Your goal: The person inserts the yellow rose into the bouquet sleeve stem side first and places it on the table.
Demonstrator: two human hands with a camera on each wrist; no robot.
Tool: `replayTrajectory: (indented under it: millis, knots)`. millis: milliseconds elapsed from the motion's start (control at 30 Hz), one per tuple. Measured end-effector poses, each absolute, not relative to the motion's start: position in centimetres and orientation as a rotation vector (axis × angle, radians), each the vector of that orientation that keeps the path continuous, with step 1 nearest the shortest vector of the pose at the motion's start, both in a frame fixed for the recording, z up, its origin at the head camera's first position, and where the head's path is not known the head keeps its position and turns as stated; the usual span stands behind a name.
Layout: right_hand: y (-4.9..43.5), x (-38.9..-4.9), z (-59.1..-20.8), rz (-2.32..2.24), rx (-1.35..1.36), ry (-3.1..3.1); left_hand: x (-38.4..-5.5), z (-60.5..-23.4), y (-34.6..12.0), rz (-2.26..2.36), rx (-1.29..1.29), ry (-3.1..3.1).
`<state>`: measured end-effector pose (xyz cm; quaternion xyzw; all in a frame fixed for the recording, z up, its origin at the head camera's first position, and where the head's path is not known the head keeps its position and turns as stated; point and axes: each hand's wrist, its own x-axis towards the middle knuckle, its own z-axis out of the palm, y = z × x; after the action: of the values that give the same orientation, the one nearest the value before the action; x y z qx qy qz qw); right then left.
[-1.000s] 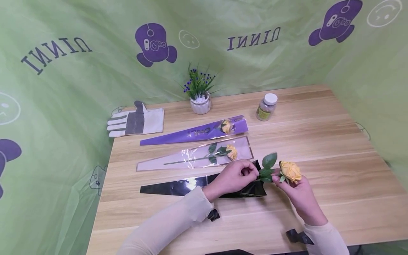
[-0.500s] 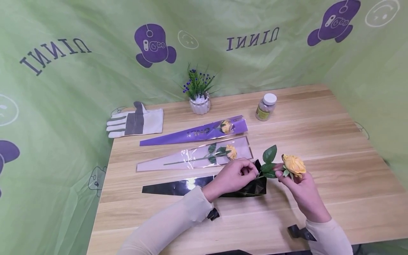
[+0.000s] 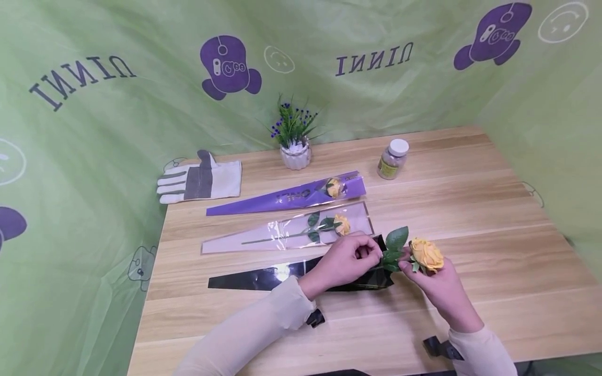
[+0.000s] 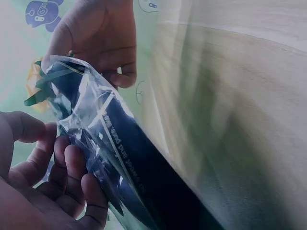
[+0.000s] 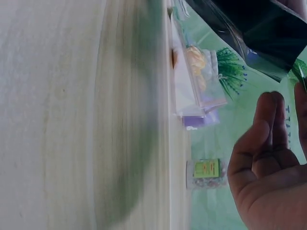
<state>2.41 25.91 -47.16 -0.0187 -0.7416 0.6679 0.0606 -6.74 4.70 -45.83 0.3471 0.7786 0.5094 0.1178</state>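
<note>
A yellow rose (image 3: 427,254) with green leaves (image 3: 397,238) is held by my right hand (image 3: 443,295), its thumb and fingers pinching just below the bloom. The stem runs left into the mouth of a black flower sleeve (image 3: 254,275) with a clear front. My left hand (image 3: 345,262) pinches the sleeve's edge at that mouth. In the left wrist view the left fingers (image 4: 72,160) lie along the sleeve's clear film (image 4: 93,115), and the lower stem is hard to make out. The right wrist view shows the black sleeve's open end (image 5: 268,43) above the right hand (image 5: 273,177).
Behind lie a pale pink sleeve (image 3: 263,238) and a purple sleeve (image 3: 254,204), each with a yellow rose inside. A work glove (image 3: 199,180), a potted plant (image 3: 295,154) and a white-lidded jar (image 3: 392,161) stand or lie along the back of the wooden table (image 3: 494,235).
My right hand moved the rose slightly up and to the right, then back left and down toward the sleeve's mouth. The left hand has stayed in place on the sleeve.
</note>
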Motion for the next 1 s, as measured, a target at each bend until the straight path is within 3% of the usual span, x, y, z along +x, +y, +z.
replayTrajectory:
  millis: [733,1000]
  knots:
    - [25.9,2.7,-46.8,1.782,-0.023,-2.482,-6.4,-45.3,4.4,1.462,0.984,2.310]
    - [27.1,2.0,-47.0,2.167,0.203,-2.378,-6.5,-45.1,4.4,1.430,1.036,2.358]
